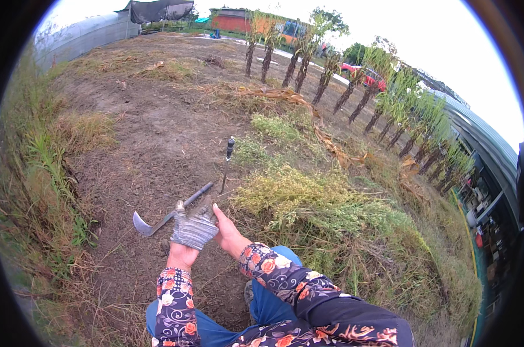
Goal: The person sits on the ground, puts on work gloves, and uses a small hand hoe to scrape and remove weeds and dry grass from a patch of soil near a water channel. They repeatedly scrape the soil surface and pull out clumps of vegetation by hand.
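My left hand [194, 225], in a grey knitted work glove with brown, soiled fingers, is raised over bare soil. My right hand [228, 230] is ungloved and touches the edge of the glove; its thumb points up and its other fingers are partly hidden behind the left hand. Just beyond both hands a sickle [161, 222] lies on the ground, its curved blade at the left and its dark handle pointing up to the right. A thin metal tool with a black handle [230, 149] stands upright in the soil behind the sickle.
A heap of cut weeds [314, 204] lies at the right. Tall grass [49, 173] grows along the left. Farther off are a row of tied, leafy stalks [325, 80], a plastic-covered tunnel [88, 37], a red car [368, 78] and an open-sided shed [483, 130].
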A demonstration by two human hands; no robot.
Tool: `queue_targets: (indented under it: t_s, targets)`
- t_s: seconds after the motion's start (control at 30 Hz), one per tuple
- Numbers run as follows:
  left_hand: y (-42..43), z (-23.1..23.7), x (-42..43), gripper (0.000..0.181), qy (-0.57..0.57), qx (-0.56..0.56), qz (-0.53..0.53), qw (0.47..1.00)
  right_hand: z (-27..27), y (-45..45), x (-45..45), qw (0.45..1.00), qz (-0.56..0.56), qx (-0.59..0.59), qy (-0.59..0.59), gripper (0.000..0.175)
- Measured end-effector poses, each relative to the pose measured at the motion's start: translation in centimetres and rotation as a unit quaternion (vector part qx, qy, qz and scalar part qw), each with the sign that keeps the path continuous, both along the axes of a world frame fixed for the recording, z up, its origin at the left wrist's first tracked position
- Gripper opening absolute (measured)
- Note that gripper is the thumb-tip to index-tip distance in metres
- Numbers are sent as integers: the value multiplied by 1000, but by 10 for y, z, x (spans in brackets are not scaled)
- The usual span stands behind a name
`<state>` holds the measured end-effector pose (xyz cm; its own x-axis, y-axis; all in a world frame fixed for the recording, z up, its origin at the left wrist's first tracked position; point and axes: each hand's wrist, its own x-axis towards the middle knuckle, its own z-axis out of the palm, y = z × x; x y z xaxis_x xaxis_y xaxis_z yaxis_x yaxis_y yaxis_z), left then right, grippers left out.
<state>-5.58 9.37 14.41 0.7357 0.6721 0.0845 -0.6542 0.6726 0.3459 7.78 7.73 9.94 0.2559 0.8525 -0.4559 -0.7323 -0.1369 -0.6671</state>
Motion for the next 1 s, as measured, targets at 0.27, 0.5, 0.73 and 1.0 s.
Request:
queue_targets:
  t_s: [0.27,0.5,0.73,1.0]
  targets:
    - [-7,25,9,67,-86,-30,-88,992,10,6,13,978,-109,145,-108,14]
    - [1,15,2,67,-73,-48,-32,996,13,2,12,987,107,-14,-121,39]
    - [9,5,-4,66,-83,-61,19,995,17,1,4,986,143,85,-33,24]
    - [6,21,-10,69,-119,-59,-6,991,34,4,26,979,-54,159,-117,5]
